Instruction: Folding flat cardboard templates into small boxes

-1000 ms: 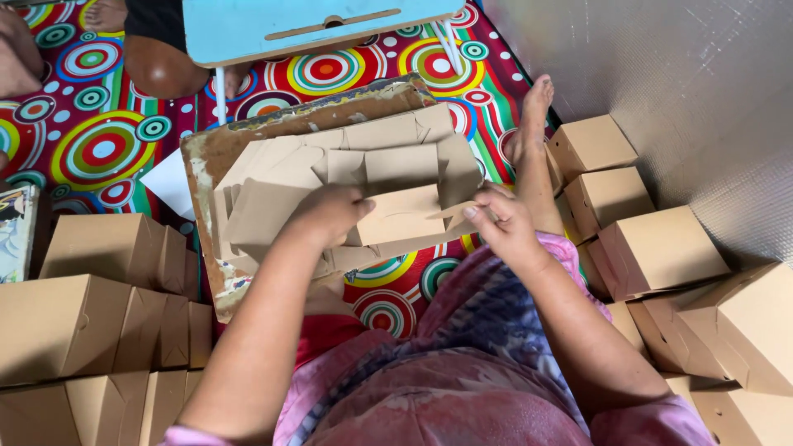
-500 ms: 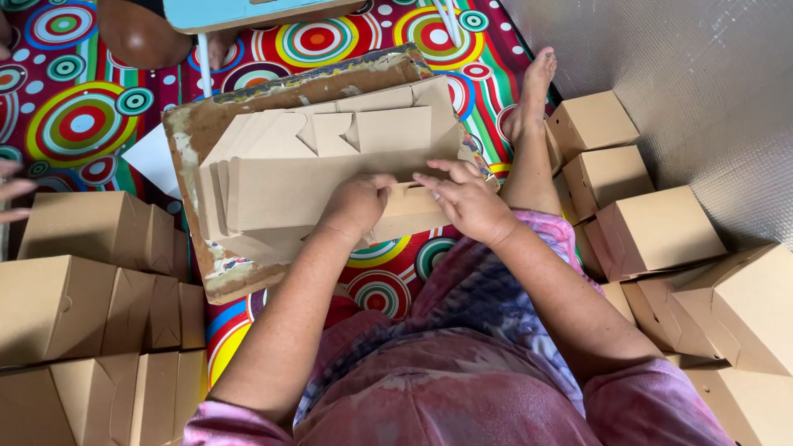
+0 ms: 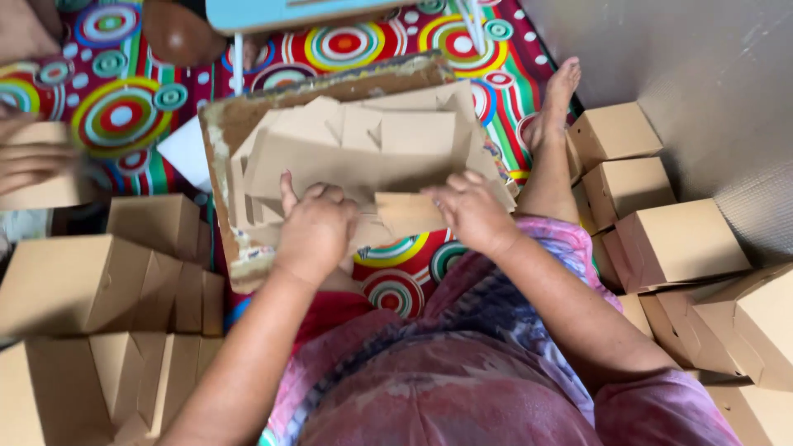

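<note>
Flat blank: I see both hands working one brown cardboard blank (image 3: 363, 157) lying on top of the stack of flat blanks (image 3: 248, 194), on a worn board (image 3: 223, 132) over my lap.
Left hand (image 3: 314, 227): fingers curled down onto the blank's near edge, thumb lifted clear.
Right hand (image 3: 471, 211): fingers together, pressing down by a small folded tab (image 3: 409, 211).
Risk: I judge the tab could crease off its score or tear if I press unevenly; the loose stack under it could also slide off the board's tilted near edge.
Finished boxes, right: plain brown closed boxes (image 3: 661, 239) crowded against the grey wall, no labels visible.
Finished boxes, left: a taller brown pile (image 3: 99, 289), just beside the board.
Mat: red with coloured rings (image 3: 347, 45).
Another person's hand (image 3: 29, 161): far left, holding a box, blurred.
</note>
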